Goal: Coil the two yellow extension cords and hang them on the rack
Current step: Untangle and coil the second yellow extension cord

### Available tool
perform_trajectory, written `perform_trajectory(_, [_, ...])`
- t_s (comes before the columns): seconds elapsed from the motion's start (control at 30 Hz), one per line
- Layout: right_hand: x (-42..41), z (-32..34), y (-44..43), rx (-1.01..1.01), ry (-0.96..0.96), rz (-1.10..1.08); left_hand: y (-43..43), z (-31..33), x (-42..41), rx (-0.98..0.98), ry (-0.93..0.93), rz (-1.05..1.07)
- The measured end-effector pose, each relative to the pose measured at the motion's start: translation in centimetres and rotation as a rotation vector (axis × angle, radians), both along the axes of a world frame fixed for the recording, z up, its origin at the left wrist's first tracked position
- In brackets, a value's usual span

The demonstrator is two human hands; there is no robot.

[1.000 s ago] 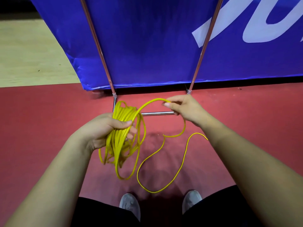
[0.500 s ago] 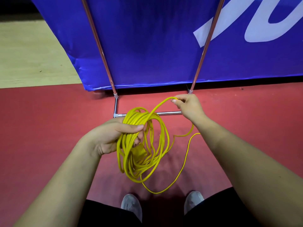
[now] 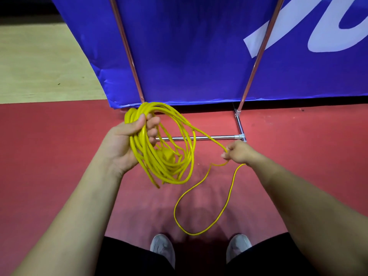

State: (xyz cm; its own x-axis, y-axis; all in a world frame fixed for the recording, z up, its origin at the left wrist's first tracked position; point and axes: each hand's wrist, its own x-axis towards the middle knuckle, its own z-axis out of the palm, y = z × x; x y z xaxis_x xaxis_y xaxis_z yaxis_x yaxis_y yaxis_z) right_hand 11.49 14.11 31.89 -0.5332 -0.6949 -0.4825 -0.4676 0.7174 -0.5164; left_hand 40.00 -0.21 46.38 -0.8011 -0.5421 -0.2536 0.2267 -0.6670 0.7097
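My left hand grips the top of a bundle of loops of a yellow extension cord, which hangs below it above the red floor. A yellow plug end shows inside the loops. One strand runs from the bundle to my right hand, which pinches it low on the right. From there the loose tail drops in a long loop to the floor by my feet. The metal rack stands in front of me, its bottom bar on the floor and two uprights rising against the blue banner. A second cord is not in view.
A blue banner with white lettering stands behind the rack. Red floor spreads around me, with pale wood floor at the far left. My grey shoes are at the bottom.
My left hand rose with the bundle toward the banner's base. My right hand slid down and right along the cord, away from the bundle.
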Motion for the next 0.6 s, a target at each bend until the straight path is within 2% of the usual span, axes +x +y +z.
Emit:
perform_trajectory(0.1, [1.2,0.6,-0.1,-0.237,-0.419,-0.260,-0.4,-0.3,-0.7,-0.061,-0.115,0.122])
perform_trajectory(0.13, [1.7,1.2,-0.7,-0.318,-0.481,-0.316,-0.6,-0.7,-1.0,-0.100,-0.167,0.134])
perform_trajectory(0.2, [2.9,3.4,-2.0,-0.363,-0.328,-0.200,-0.5,-1.3,-1.3,-0.161,-0.260,0.148])
perform_trajectory(0.27, [4.1,7.0,-2.7,-0.253,-0.039,0.165,-0.4,-1.5,-1.4,-0.168,-0.325,0.170])
perform_trajectory(0.3, [4.8,8.9,-2.8,-0.192,0.002,0.345,-0.3,-1.5,-1.5,-0.149,-0.341,0.177])
perform_trajectory(0.37, [6.2,12.3,-2.6,-0.138,-0.172,0.539,0.1,-1.6,-1.5,-0.151,-0.349,0.111])
perform_trajectory(0.43, [7.6,14.5,-2.6,-0.239,-0.433,0.536,1.0,-1.7,-1.4,-0.228,-0.370,-0.054])
perform_trajectory(0.47, [8.0,14.9,-2.8,-0.332,-0.488,0.501,1.5,-1.7,-1.4,-0.270,-0.388,-0.130])
perform_trajectory(0.53, [8.3,14.7,-3.4,-0.514,-0.475,0.387,2.0,-1.4,-1.3,-0.314,-0.425,-0.190])
perform_trajectory(0.6, [7.6,13.5,-3.6,-0.600,-0.504,0.259,1.8,-1.1,-1.4,-0.239,-0.382,-0.190])
